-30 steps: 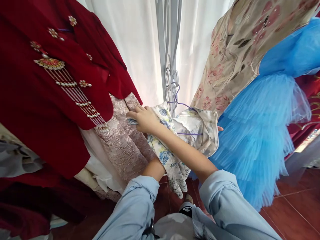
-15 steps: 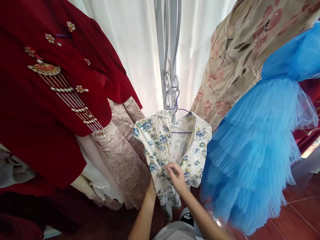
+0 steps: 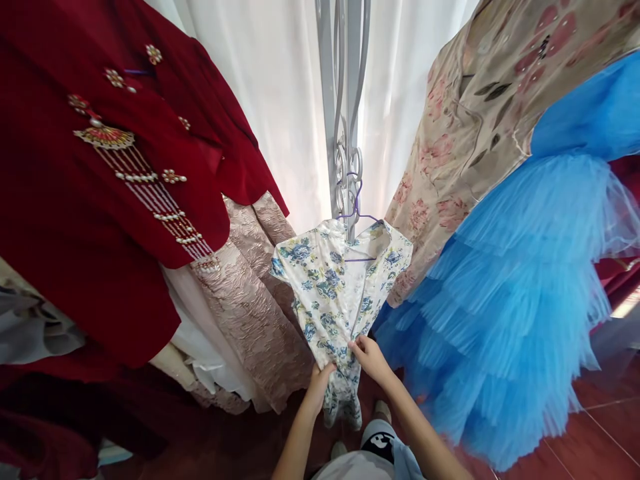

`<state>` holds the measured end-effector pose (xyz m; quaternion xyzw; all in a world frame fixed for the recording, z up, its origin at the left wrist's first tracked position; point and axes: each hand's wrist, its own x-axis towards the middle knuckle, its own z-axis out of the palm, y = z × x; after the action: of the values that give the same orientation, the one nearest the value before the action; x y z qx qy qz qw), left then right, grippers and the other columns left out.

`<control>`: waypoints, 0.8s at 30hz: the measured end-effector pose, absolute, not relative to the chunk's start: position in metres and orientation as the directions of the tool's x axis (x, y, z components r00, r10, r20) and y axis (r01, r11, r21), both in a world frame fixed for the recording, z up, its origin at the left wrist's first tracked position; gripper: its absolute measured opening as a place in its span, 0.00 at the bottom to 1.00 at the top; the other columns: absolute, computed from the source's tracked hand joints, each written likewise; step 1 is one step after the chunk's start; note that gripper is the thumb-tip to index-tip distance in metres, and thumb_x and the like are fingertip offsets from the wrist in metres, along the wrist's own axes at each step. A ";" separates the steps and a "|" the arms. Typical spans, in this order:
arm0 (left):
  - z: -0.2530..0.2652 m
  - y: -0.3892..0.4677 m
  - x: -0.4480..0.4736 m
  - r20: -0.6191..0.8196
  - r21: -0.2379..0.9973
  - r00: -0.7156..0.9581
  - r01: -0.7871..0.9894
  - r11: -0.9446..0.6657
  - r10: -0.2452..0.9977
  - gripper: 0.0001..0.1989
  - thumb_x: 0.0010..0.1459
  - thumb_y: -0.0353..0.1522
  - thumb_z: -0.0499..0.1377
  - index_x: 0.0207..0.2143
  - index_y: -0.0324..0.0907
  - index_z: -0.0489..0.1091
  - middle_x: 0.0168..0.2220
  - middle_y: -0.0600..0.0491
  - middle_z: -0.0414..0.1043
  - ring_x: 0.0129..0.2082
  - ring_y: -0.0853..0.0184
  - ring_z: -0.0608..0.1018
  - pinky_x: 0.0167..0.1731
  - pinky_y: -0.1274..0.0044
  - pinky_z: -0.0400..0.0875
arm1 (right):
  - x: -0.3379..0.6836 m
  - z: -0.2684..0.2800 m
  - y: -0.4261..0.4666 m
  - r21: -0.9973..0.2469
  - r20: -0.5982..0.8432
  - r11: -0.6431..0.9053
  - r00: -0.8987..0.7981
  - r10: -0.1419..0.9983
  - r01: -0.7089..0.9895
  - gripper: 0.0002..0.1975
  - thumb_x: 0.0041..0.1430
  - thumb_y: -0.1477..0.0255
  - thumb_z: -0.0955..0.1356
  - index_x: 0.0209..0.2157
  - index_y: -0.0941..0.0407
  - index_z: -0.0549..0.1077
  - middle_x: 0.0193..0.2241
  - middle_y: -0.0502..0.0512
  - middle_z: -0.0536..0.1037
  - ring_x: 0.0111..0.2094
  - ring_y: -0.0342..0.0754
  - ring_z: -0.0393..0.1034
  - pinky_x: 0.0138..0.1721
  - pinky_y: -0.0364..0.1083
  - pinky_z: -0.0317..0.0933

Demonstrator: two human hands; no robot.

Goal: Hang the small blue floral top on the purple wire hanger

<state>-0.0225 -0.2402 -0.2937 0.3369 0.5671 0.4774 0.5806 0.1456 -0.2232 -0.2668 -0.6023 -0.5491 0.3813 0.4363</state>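
Note:
A white floral blouse [image 3: 320, 293] with blue and green print hangs in front of me on a purple hanger [image 3: 357, 207]. Its neckline is an open V, and the lower part is gathered narrow between my hands. My left hand [image 3: 320, 383] grips the left edge near the waist, thumb on the front and the other fingers hidden behind the cloth. Slightly higher, my right hand [image 3: 371, 357] pinches the right front edge at the bottom of the V. Below the hands the hem hangs loose.
Metal stand [image 3: 345, 87] with scrolls rises behind the hanger, before a white curtain [image 3: 270, 87]. To the left hang a dark red jacket [image 3: 150, 220] with a beaded tassel and a pink brocade skirt [image 3: 250, 307]. A beige floral dress [image 3: 450, 147] and a blue tiered tulle dress [image 3: 515, 280] crowd the right.
My right hand has come from in front of the blouse to its right front edge and taken hold. The blouse's right side is drawn inward, narrowing it. My left hand now shows at the left edge.

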 end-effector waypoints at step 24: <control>-0.286 -0.250 0.028 0.139 0.842 0.206 0.490 -0.226 0.969 0.12 0.61 0.36 0.55 0.25 0.43 0.66 0.27 0.52 0.71 0.31 0.63 0.73 0.36 0.75 0.65 | 0.147 -0.002 -0.111 -0.896 0.319 0.388 0.295 0.901 -0.214 0.17 0.51 0.62 0.74 0.19 0.57 0.70 0.13 0.45 0.65 0.14 0.36 0.51 0.16 0.40 0.44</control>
<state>0.0279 -0.2499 -0.2861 0.6989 0.5219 0.3526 0.3389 0.1474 -0.1109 -0.0020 -0.3871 -0.4432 0.3952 0.7054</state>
